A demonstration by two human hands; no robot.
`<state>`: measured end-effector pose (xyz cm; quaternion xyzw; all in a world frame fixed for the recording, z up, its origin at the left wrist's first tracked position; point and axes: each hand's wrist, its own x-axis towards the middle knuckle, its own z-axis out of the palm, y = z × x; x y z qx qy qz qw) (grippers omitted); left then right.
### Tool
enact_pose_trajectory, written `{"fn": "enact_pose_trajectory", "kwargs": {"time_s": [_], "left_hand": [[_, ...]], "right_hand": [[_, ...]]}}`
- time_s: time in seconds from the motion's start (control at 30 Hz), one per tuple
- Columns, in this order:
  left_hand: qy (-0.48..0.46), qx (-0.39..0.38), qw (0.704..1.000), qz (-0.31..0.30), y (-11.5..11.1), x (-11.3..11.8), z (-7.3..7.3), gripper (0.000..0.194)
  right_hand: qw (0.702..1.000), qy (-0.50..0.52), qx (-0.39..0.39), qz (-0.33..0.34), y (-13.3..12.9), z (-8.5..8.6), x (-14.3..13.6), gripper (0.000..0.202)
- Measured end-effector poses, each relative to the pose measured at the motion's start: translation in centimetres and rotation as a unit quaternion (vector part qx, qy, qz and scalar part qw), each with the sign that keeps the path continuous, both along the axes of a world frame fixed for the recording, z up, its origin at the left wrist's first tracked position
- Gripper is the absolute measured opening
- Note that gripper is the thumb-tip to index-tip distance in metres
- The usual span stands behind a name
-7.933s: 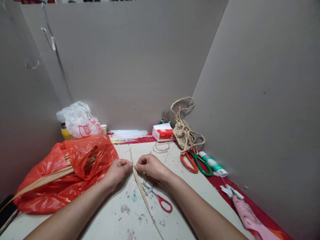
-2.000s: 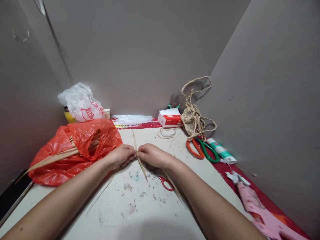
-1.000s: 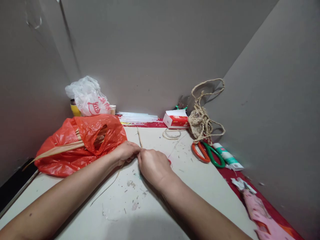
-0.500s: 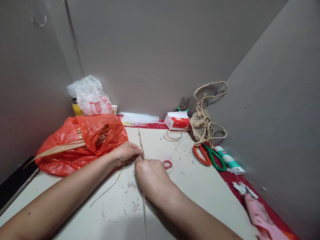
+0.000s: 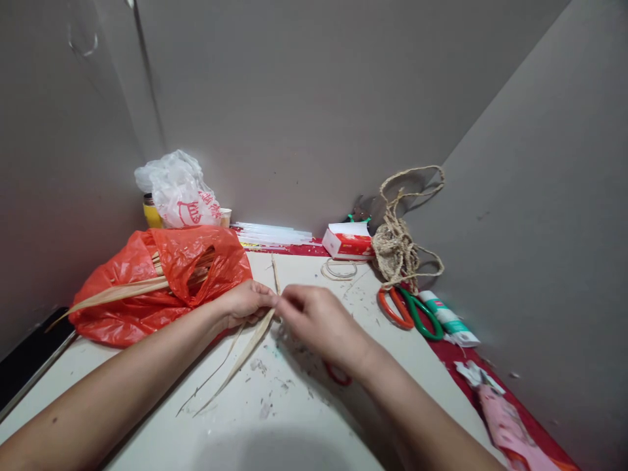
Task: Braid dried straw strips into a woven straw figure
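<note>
My left hand (image 5: pixel 249 303) is closed in a pinch on a bundle of dried leaf strips near the middle of the table. One stiff end of the strips (image 5: pixel 276 271) points away from me past the fingertips. A wide pale strip (image 5: pixel 250 345) and a thinner strip (image 5: pixel 216 371) trail down toward me. At the left fingertips, my right hand (image 5: pixel 316 320) is closed, thumb and forefinger together at the same strips. Its fingertips are slightly blurred. Just below that hand a red ring (image 5: pixel 338 375) is partly covered; I cannot tell whether the hand holds it.
A red plastic bag (image 5: pixel 118 275) of dried strips lies at left. Behind it are a white bag (image 5: pixel 179 190) and white sticks (image 5: pixel 275 234). At right are a small red box (image 5: pixel 350 243), coiled straw rope (image 5: pixel 392 252), orange and green handles (image 5: pixel 422 314) and a tube (image 5: pixel 449 319).
My right hand has turned and opened out from its fist-like shape, moving slightly right. The wide strip has swung from straight down to lower left. The red ring now appears lower.
</note>
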<state>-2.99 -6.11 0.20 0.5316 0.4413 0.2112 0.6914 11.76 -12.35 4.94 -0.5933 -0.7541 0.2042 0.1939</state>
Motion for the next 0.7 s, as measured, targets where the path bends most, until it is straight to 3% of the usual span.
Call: {"fn": "enact_pose_trajectory", "kwargs": {"time_s": [0.07, 0.13, 0.23, 0.33, 0.43, 0.53, 0.7], "left_hand": [[-0.025, -0.011, 0.999, -0.030, 0.0, -0.1, 0.1, 0.026], [-0.028, -0.014, 0.999, -0.039, 0.1, -0.1, 0.1, 0.026], [-0.029, -0.020, 0.999, -0.031, 0.3, -0.1, -0.2, 0.023], [-0.020, -0.015, 1.000, -0.012, 0.2, -0.1, -0.4, 0.019], [0.003, 0.003, 1.000, 0.004, -0.1, 0.2, -0.4, 0.017], [0.029, 0.021, 0.999, 0.025, -0.5, 0.4, -0.2, 0.013], [0.054, 0.037, 0.997, 0.048, -0.9, 0.4, -0.2, 0.015]], "right_hand": [[0.997, 0.035, -0.010, -0.064, 1.6, -0.8, 1.1, 0.037], [0.989, 0.076, -0.104, -0.076, 2.7, -1.7, 1.7, 0.036], [0.957, 0.149, -0.245, -0.048, 3.4, -2.8, 1.8, 0.028], [0.936, 0.209, -0.283, -0.005, 3.7, -3.4, 1.9, 0.022], [0.942, 0.202, -0.269, 0.006, 3.8, -3.7, 2.6, 0.021], [0.964, 0.133, -0.231, -0.012, 4.0, -3.9, 3.6, 0.017], [0.999, 0.021, -0.032, -0.036, 4.2, -2.0, 3.4, 0.020]]}}
